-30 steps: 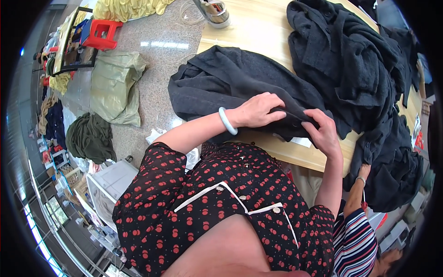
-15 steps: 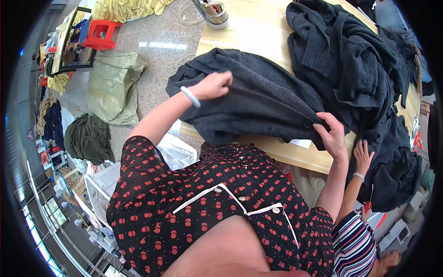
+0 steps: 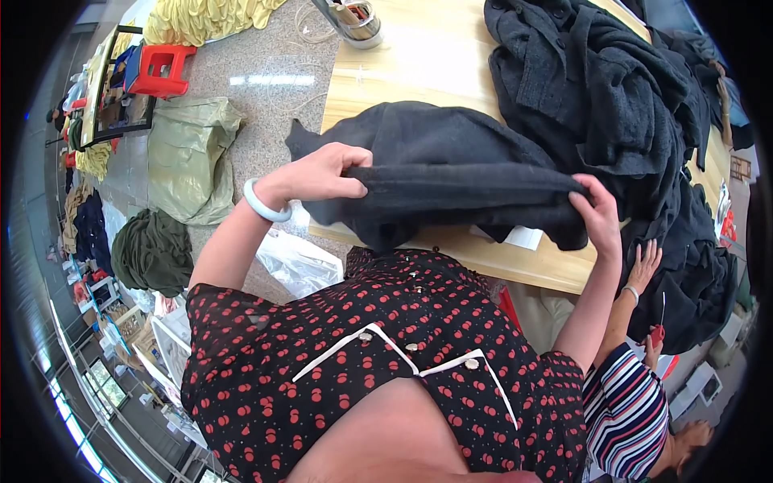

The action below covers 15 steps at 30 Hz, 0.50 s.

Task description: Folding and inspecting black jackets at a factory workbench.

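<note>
A: Where is the dark garment [image 3: 467, 189]?

B: On the near side of the wooden table [image 3: 427, 68], in front of the person's body. Part of it is drawn out into a straight band between the 2 hands.

A: How do the fingers of the left hand [image 3: 326, 171] stand?

B: Bent round the band's left end, fingers above and thumb below, with only a narrow gap that the cloth fills. A pale bracelet [image 3: 266, 201] circles that wrist.

A: And the right hand [image 3: 598, 213]?

B: Thumb and forefinger are nearly closed, pinching the band's right end between them. The other fingers are partly hidden, so I can't tell how far they curl.

A: Anything near?

B: White paper [image 3: 523, 237] shows at the garment's near edge, partly covered. A pile of dark garments [image 3: 612, 97] lies farther off to the right, and a cup of tools [image 3: 358, 26] stands at the table's far left. 1 co-worker's hand [image 3: 644, 266], fingers spread, touches dark cloth at the right.
</note>
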Tool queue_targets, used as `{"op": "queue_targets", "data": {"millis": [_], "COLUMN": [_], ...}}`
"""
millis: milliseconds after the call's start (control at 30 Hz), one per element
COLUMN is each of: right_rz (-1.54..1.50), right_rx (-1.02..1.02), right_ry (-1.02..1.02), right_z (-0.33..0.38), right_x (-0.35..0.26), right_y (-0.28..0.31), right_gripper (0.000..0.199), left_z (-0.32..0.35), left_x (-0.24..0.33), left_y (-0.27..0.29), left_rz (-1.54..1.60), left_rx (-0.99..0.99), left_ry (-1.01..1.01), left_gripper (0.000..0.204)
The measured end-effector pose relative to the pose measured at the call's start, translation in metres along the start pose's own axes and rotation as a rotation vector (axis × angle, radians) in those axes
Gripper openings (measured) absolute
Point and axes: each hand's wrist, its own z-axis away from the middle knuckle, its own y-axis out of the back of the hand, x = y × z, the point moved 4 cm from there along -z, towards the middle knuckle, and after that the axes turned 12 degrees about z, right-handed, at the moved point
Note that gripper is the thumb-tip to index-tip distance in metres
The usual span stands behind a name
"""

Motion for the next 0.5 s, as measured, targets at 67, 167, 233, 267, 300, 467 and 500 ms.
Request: {"op": "queue_targets", "data": {"millis": [67, 167, 233, 267, 300, 467, 500], "right_rz": [0.187, 0.775, 0.67, 0.581, 0.492, 0.552, 0.593], "right_rx": [0.035, 0.167, 0.206, 0.154, 0.102, -0.116, -0.114], "right_ry": [0.046, 0.128, 0.312, 0.331, 0.35, 0.422, 0.426], "right_z": [-0.03, -0.058, -0.07, -0.075, -0.079, -0.098, -0.099], "right_x": [0.008, 0.019, 0.008, 0.002, -0.002, -0.007, -0.004], "right_y": [-0.01, -0.043, -0.068, -0.083, -0.098, -0.17, -0.179], "right_gripper": [0.027, 0.031, 0.029, 0.028, 0.026, 0.031, 0.031], "left_z": [-0.007, -0.037, -0.048, -0.051, -0.054, -0.104, -0.116], "left_x": [-0.02, -0.071, -0.111, -0.11, -0.109, -0.089, -0.087], "left_y": [0.002, 0.014, 0.025, 0.027, 0.028, 0.011, 0.007], "left_rz": [0.106, -0.066, -0.293, -0.302, -0.311, -0.246, -0.251], "left_rx": [0.049, 0.172, 0.157, 0.126, 0.095, 0.106, 0.121], "left_ry": [0.046, 0.104, 0.082, 0.154, 0.226, 0.099, 0.069], "left_gripper": [0.021, 0.024, 0.029, 0.031, 0.034, 0.036, 0.035]}}
